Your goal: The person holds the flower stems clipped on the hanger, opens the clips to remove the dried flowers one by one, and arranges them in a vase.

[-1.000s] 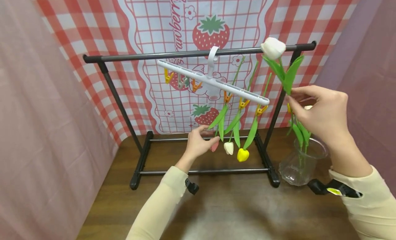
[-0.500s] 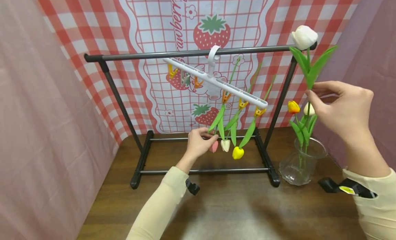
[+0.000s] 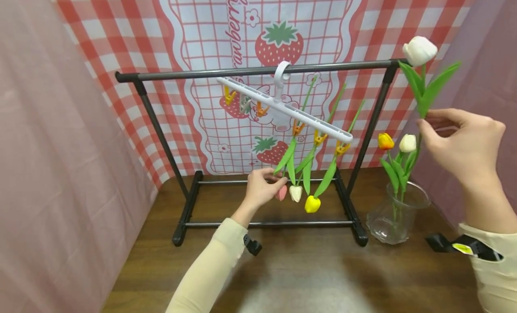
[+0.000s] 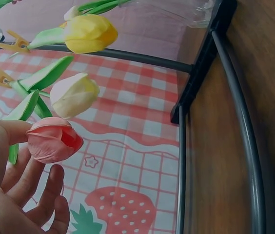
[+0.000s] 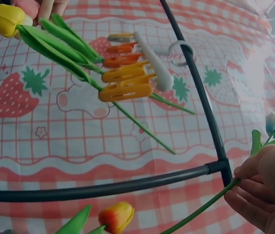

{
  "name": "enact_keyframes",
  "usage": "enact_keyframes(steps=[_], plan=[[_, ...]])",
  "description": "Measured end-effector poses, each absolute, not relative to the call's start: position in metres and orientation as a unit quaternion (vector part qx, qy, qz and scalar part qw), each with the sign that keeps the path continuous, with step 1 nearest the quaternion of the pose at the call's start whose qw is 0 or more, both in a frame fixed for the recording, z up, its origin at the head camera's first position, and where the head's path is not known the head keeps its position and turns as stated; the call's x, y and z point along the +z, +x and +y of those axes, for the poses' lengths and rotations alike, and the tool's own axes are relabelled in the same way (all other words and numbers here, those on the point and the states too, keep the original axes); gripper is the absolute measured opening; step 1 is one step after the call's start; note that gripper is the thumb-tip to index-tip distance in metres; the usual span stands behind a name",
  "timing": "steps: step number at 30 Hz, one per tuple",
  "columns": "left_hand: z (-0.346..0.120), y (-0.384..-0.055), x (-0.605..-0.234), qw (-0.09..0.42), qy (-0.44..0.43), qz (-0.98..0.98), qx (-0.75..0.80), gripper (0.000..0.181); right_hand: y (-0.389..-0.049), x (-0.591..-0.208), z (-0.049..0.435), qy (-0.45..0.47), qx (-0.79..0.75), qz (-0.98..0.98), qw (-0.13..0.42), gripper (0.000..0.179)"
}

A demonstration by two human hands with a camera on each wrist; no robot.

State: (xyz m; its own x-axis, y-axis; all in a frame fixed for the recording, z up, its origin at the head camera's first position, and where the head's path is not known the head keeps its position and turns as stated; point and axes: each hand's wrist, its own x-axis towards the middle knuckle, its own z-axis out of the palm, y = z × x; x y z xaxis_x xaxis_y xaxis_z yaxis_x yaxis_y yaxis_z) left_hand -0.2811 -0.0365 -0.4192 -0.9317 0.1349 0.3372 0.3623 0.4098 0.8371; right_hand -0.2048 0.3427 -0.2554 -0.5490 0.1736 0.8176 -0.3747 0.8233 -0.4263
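My left hand (image 3: 262,187) pinches the pink tulip (image 4: 54,140) just behind its bloom. That tulip hangs head down from a clip on the white hanger (image 3: 311,119), beside a white tulip (image 3: 296,193) and a yellow tulip (image 3: 313,204), also clipped by their stems. Off to the right, my right hand (image 3: 468,145) pinches the stem of another white tulip (image 3: 420,50), bloom up, with its leaves above the fingers. Its stem slants down near the glass vase (image 3: 389,223); where the stem ends I cannot tell.
A black rack (image 3: 214,73) carries the hanger on its top bar. Several clips, such as a yellow clip (image 3: 229,96), hang on its left half. An orange-yellow tulip (image 3: 385,141) and a cream tulip (image 3: 408,143) stand in the vase. Pink curtain (image 3: 81,147) borders the left.
The right hand has moved rightward with its white tulip, away from the hanger. Left hand stays at the pink tulip. The hanger has turned slightly.
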Motion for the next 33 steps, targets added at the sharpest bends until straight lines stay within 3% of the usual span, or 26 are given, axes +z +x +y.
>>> enact_keyframes(steps=[11,33], plan=[[-0.034,-0.285,-0.419,0.117,-0.154,-0.834,-0.517,0.019,-0.211,-0.273,0.361,0.029,0.279,-0.845,0.456,0.032],[-0.034,-0.280,-0.422,0.120,-0.166,-0.824,-0.528,0.017,-0.211,-0.349,0.391,0.000,0.263,-0.876,0.403,0.031]])
